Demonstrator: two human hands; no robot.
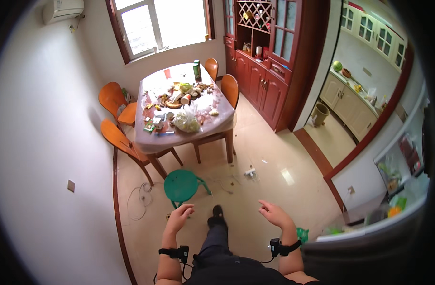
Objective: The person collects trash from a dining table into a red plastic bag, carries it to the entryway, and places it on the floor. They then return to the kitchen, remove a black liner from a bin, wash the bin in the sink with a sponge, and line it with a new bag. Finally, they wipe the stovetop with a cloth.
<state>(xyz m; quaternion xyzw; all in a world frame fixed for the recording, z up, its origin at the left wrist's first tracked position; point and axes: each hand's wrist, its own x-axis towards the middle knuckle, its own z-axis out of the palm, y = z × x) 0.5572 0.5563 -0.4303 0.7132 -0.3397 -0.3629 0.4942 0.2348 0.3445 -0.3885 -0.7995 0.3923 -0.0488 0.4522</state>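
Note:
My left hand (180, 216) hangs in the air with nothing in it, its fingers loosely bent, nearest to a green plastic stool (181, 185). Out over the tiled floor, my right hand (273, 213) also holds nothing, with the index finger stretched forward. Before me stands a dining table (143, 137) under a clear plastic cover, heaped with food scraps. On it are a knotted plastic bag (186, 121), a tipped paper cup (185, 99), a small box (158, 123) and green cans (196, 70). Each forearm wears a black strap with a small device.
Orange wooden chairs (119, 137) flank the table. A white power strip (250, 172) and loose cables (140, 203) lie on the floor. A red-brown cabinet (262, 82) stands right, beside a kitchen doorway with a bin (320, 114). A green bag (302, 235) is near my right forearm.

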